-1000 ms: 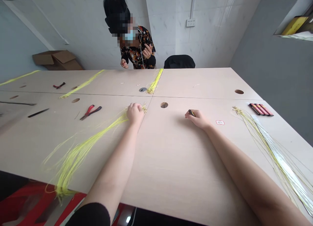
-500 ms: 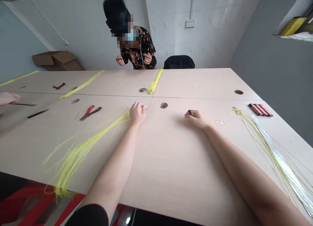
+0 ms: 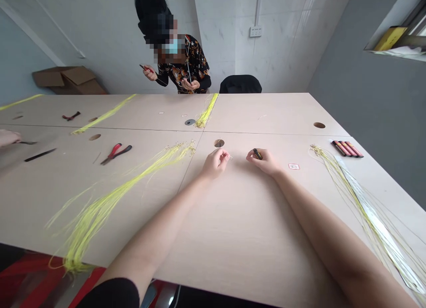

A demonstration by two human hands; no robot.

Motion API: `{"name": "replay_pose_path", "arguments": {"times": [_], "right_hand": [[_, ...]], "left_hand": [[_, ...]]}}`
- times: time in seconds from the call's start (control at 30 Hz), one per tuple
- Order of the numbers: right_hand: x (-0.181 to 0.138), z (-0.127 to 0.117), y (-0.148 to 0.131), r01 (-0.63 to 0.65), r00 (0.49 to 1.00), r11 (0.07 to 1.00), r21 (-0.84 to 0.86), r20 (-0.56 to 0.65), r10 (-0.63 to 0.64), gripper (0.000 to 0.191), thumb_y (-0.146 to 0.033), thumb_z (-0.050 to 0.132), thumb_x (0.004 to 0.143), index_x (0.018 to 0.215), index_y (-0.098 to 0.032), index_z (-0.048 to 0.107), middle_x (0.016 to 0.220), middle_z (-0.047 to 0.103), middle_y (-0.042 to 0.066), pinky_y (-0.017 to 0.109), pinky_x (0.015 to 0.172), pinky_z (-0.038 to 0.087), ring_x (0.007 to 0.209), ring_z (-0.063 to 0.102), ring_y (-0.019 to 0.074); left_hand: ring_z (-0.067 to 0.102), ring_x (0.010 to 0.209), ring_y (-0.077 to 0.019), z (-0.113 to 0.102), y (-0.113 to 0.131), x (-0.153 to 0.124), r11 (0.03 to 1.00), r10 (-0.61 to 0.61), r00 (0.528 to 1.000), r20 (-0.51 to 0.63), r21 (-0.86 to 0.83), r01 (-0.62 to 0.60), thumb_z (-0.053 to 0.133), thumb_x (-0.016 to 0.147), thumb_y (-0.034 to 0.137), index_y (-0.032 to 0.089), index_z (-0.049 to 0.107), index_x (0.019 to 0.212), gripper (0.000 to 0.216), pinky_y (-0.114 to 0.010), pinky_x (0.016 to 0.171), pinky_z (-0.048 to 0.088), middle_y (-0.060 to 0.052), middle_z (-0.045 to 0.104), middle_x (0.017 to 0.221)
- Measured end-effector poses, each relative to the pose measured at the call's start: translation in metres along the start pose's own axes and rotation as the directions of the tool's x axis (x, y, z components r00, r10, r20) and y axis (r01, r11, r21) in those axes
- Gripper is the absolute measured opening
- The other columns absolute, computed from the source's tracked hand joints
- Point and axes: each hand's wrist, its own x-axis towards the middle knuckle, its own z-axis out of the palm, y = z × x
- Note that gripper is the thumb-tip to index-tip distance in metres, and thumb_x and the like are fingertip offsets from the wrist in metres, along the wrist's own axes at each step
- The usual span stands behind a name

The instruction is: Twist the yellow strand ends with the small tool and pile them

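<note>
The two hands work above the middle of the table (image 3: 213, 237), well in from its near edge. The left hand (image 3: 216, 162) pinches a thin, pale piece between thumb and fingers; the piece (image 3: 230, 156) barely projects from the fingertips and is too small to identify. The right hand (image 3: 264, 160), just beside it, has its fingers curled round a dark, yellow-marked tool (image 3: 257, 153) — its full shape is hidden by the grip. A bundle of yellow strands (image 3: 100, 212) runs diagonally from the table's middle to the near edge at left, where its ends spill over; its gold-tipped ends lie just beyond the left forearm. Red-and-black pliers (image 3: 116, 153) rest open to the left of these tips, and a dark blade (image 3: 40, 155) lies closer to the left edge. Near the right edge, a second bundle (image 3: 349, 188) lies alongside a pale strip (image 3: 371, 210), with four red-and-black cylinders (image 3: 347, 148) in a row beside its tips. At the far edge, a masked co-worker (image 3: 197, 61) holds a slim tool — another person's hand (image 3: 9, 138) enters over the left edge.
</note>
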Motion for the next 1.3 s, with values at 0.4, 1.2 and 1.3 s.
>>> {"name": "replay_pose_path", "arguments": {"times": [0.4, 1.2, 1.3], "right_hand": [[-0.007, 0.031, -0.013, 0.091, 0.994, 0.996, -0.026, -0.051, -0.092, 0.032, -0.046, 0.062, 0.071, 0.083, -0.016, 0.065, 0.054, 0.034, -0.006, 0.025, 0.052, 0.025, 0.052, 0.030, 0.0085], [-0.008, 0.035, -0.009, 0.200, 0.980, 0.967, -0.158, 0.039, -0.196, 0.036, -0.049, 0.051, 0.082, 0.078, -0.017, 0.067, 0.066, 0.057, 0.001, 0.025, 0.060, 0.034, 0.059, 0.042, 0.0113], [-0.008, 0.035, -0.009, 0.162, 0.987, 0.977, -0.140, 0.024, -0.160, 0.037, -0.051, 0.052, 0.081, 0.079, -0.017, 0.067, 0.064, 0.054, 0.000, 0.024, 0.058, 0.032, 0.059, 0.039, 0.0109]], "left_hand": [[0.047, 0.060, -0.0115, -0.001, 0.002, 0.000, 0.998, 0.028, 0.995, 0.094, -0.065, -0.022, 0.045, 0.084, 0.030, 0.019, 0.049, 0.074, 0.015, -0.024, 0.055, 0.038, -0.001, 0.054, 0.070], [0.046, 0.059, -0.0112, 0.001, 0.007, -0.003, 0.998, 0.047, 0.980, 0.194, -0.054, -0.037, 0.047, 0.084, 0.027, 0.019, 0.050, 0.073, 0.014, -0.024, 0.055, 0.038, -0.001, 0.056, 0.069], [0.047, 0.060, -0.0112, 0.001, 0.005, -0.002, 0.998, 0.050, 0.980, 0.194, -0.050, -0.041, 0.047, 0.085, 0.028, 0.019, 0.053, 0.075, 0.015, -0.024, 0.056, 0.039, -0.001, 0.057, 0.072]]}}
